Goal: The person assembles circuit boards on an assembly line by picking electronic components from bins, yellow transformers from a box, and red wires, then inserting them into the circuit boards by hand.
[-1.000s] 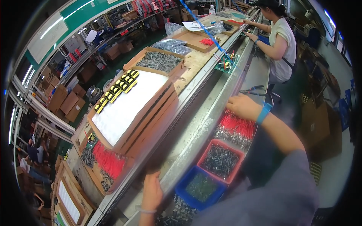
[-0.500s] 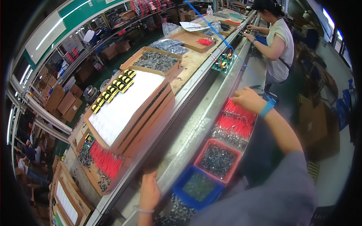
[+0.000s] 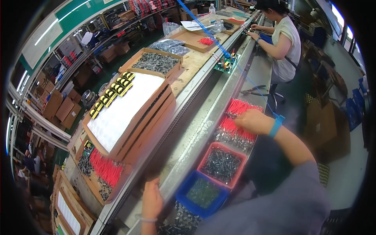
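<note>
My right hand (image 3: 255, 122), with a blue band on its wrist, rests over a heap of red wires (image 3: 244, 105) with silvery metal ends. Its fingers curl down into the heap, and their tips are hidden. Beside the metal rail, at the lower middle, my left hand (image 3: 152, 200) is raised with bent fingers close together. Whatever may be between them cannot be made out. Nearer than the wires sits a red tray (image 3: 244, 160) of small dark cylindrical parts. A blue tray (image 3: 184, 196) with fine greenish parts adjoins it.
Pliers (image 3: 254, 90) lie beyond the wires. A green circuit board (image 3: 227, 64) straddles the conveyor rails (image 3: 184, 113). Across them stand stacked cardboard trays (image 3: 156, 113) topped with yellow-black components (image 3: 113, 94). Another person (image 3: 284, 47) works at the far right. Loose metal parts (image 3: 184, 219) lie nearby.
My right hand has come nearer, from the far end of the red wires to their middle, uncovering the pliers. My left hand stays about where it was. The view has shifted slightly.
</note>
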Available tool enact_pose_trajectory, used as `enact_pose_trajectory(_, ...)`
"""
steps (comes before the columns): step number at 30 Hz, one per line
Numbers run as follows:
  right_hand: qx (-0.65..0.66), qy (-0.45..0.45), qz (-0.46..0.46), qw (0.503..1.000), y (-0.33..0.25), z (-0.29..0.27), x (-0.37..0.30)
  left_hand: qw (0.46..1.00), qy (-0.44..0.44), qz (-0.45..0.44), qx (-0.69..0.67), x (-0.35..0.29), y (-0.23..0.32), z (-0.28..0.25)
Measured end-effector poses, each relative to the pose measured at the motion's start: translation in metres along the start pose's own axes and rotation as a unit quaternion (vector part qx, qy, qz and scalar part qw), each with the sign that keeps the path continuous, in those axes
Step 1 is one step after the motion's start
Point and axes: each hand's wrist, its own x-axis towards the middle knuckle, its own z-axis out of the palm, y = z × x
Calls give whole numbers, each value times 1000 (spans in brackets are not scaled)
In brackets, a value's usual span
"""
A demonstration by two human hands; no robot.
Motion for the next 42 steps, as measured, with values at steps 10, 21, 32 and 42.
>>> enact_pose_trajectory(10, 15, 85, -131, 988, -9, -7, 19, 1000, 10, 1, -17, 1, 4, 6)
enact_pose_trajectory(21, 34, 162, -22, 986, 13, 29, 4, 955, 288, 8, 65, -92, -27, -93)
enact_pose_trajectory(32, 28, 31, -96, 995, -51, -6, 76, 645, 588, -462, 159, -409, -247, -193)
enact_pose_trajectory(42, 43, 113, -208, 971, -126, -36, 80, 683, 501, -462, 263, -408, -302, -212)
